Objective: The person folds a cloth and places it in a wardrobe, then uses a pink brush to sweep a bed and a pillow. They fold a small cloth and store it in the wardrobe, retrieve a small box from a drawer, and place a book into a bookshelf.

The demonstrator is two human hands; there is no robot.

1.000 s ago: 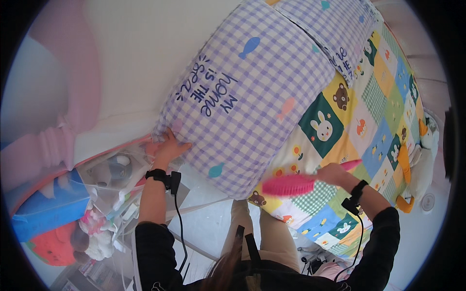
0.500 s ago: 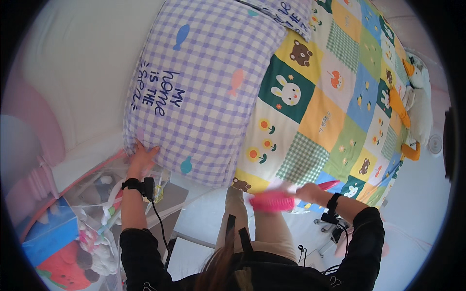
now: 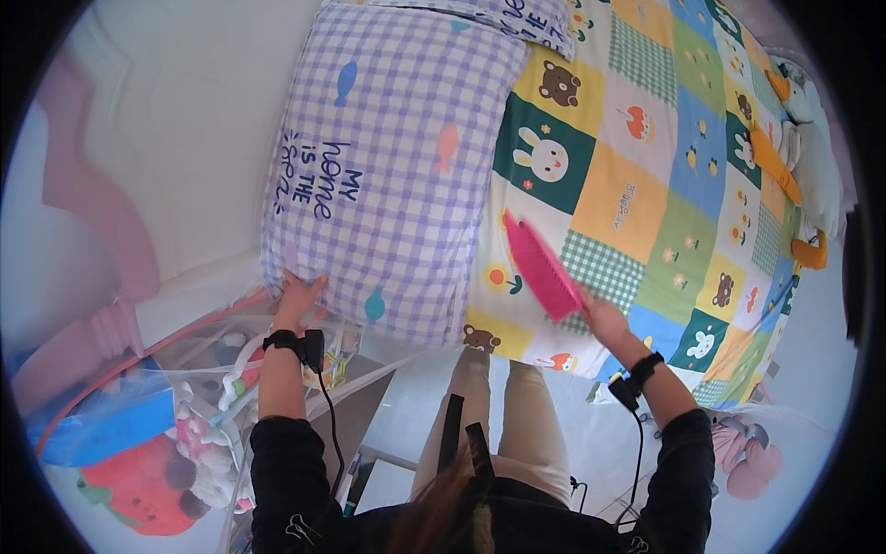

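One blue box (image 3: 111, 425) sits far left, near a red plush (image 3: 143, 489); next, the left hand (image 3: 297, 300), thumb spread from its fingers, touches the corner of a checked pillow (image 3: 397, 185), and whether it grips cloth I cannot tell; a pink brush (image 3: 540, 268) is over the quilt (image 3: 637, 203), just right of the pillow, its near end closed in the right hand (image 3: 604, 321)

From here, the flat multicoloured patchwork blanket (image 3: 637, 212) leaves the right hand (image 3: 604, 321) room to pass rightward. A plump purple-and-white checked pillow (image 3: 397, 185) bulks leftward; white-and-orange plush (image 3: 818, 180) lines the far right edge.
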